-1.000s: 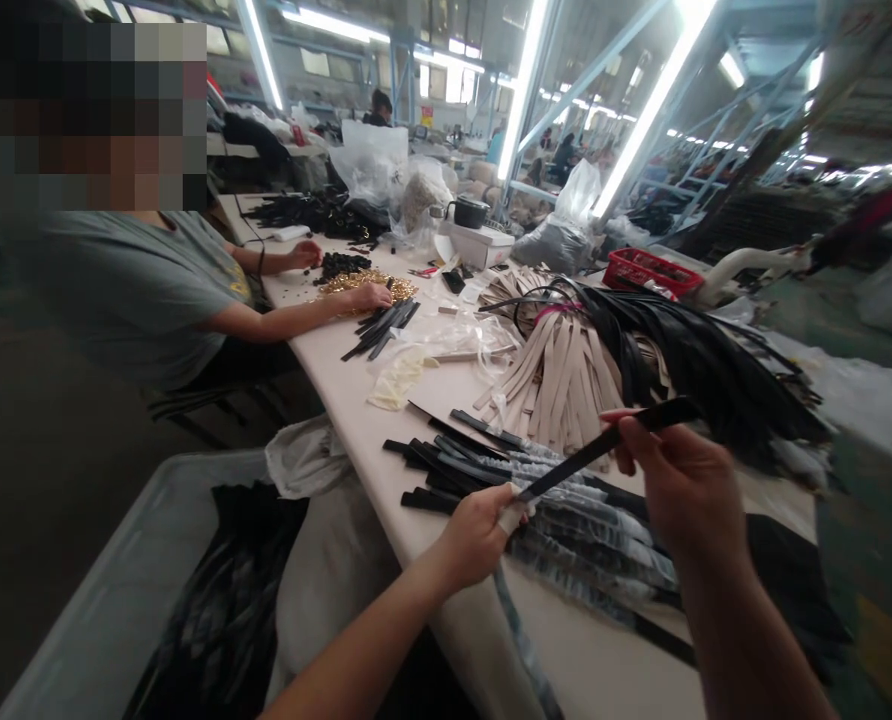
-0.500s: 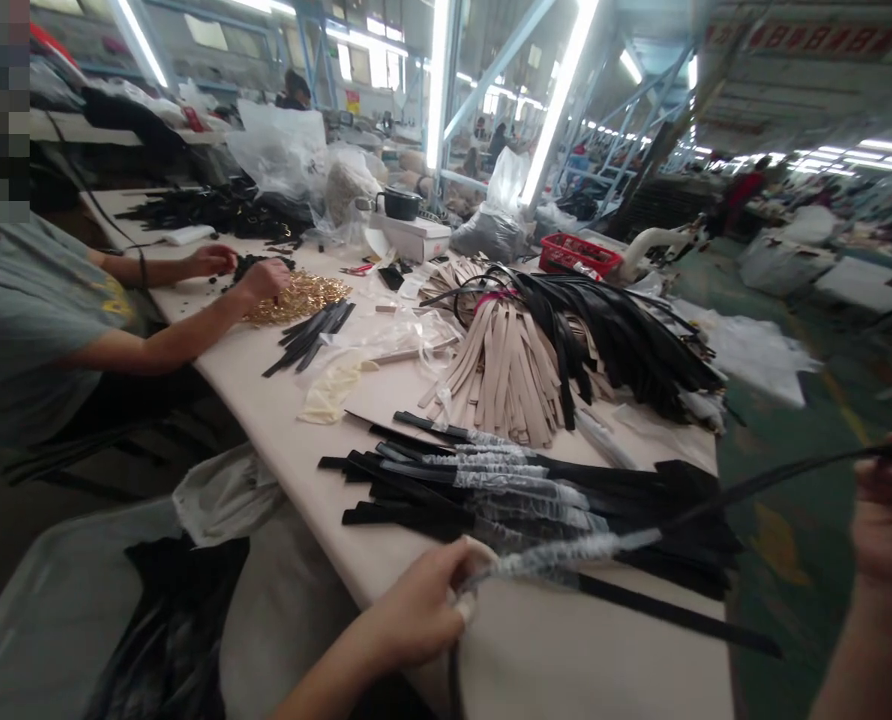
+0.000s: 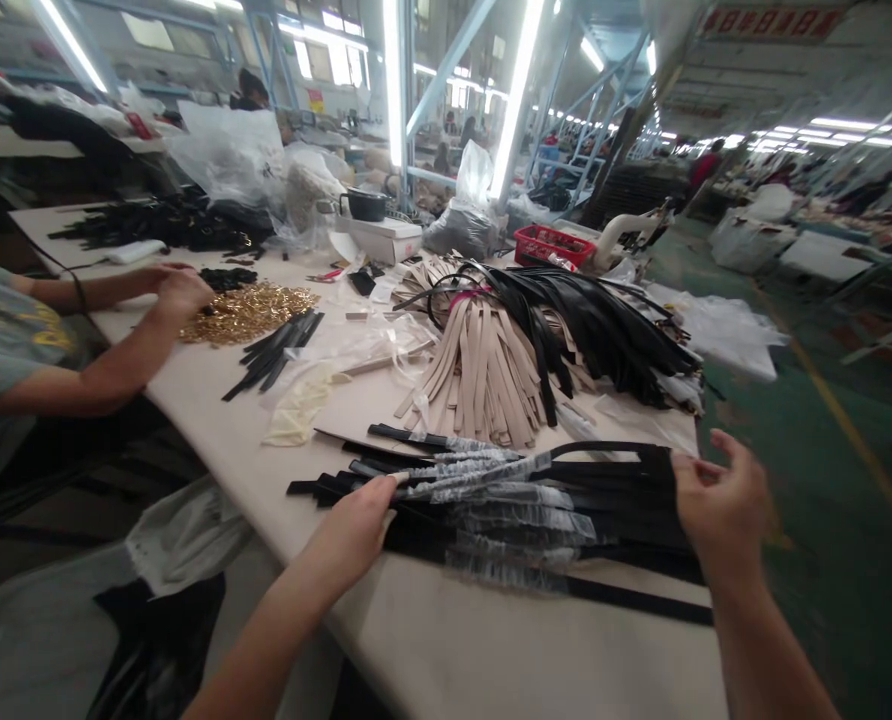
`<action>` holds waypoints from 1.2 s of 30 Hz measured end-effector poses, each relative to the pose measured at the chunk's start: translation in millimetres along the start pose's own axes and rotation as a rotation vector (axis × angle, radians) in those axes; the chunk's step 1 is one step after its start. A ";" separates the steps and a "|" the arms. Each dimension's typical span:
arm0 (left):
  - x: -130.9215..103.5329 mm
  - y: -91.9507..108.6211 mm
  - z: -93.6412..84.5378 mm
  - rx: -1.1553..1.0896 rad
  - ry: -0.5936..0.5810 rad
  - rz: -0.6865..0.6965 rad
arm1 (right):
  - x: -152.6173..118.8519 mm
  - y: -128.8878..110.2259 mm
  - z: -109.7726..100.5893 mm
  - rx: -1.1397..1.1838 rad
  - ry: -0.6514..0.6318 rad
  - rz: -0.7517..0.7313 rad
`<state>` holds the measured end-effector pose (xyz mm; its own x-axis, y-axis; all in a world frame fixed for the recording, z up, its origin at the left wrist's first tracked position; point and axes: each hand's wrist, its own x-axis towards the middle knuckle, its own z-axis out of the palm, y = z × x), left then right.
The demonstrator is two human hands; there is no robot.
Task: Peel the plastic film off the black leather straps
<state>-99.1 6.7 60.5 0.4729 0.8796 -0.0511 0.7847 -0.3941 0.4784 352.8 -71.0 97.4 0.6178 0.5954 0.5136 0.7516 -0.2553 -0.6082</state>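
Note:
A black strap [image 3: 592, 446] with a crinkled clear plastic sleeve [image 3: 491, 478] around its middle stretches between my hands, over the pile. My left hand [image 3: 356, 525] is closed on its left end, with pale coverings on the fingertips. At the table's right edge, my right hand [image 3: 723, 505] pinches the strap's other end, some fingers raised. Beneath lies a pile of similar black straps [image 3: 633, 500], side by side, with plastic sleeves around their middles. One sleeved strap [image 3: 633, 600] lies nearest me.
Behind the pile lie a bundle of beige straps [image 3: 483, 375] and a heap of black straps [image 3: 603, 320]. A red basket [image 3: 555, 245] stands farther back. On the left, a co-worker's hands [image 3: 180, 290] are over gold metal pieces [image 3: 255, 312]. A pale glove [image 3: 303, 408] lies mid-table.
My right hand has come in leftward from the right frame edge, and my left hand has moved left and up. The strap is now lowered over the pile. The view has shifted right.

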 end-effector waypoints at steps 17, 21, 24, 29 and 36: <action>-28.1 -32.7 -30.2 0.306 0.141 0.228 | -102.0 -184.7 82.6 -0.089 -1.017 -1.042; -4.6 -32.4 -0.8 0.297 0.201 0.160 | -58.5 -152.8 75.8 0.025 -1.006 -0.765; 4.1 -20.6 21.7 0.282 0.229 0.120 | -0.4 -114.6 94.1 -0.123 -0.810 -0.384; -0.6 -5.2 39.7 0.151 0.147 0.066 | 48.8 -51.4 153.7 -0.331 -0.758 -0.172; 15.9 -6.1 26.5 -0.055 0.324 -0.104 | 35.2 -18.6 204.9 -0.409 -0.721 -0.108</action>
<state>-85.6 16.0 33.5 0.2328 0.9566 0.1752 0.7952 -0.2910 0.5319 313.3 110.8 2.7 0.3430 0.9384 -0.0414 0.9087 -0.3427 -0.2385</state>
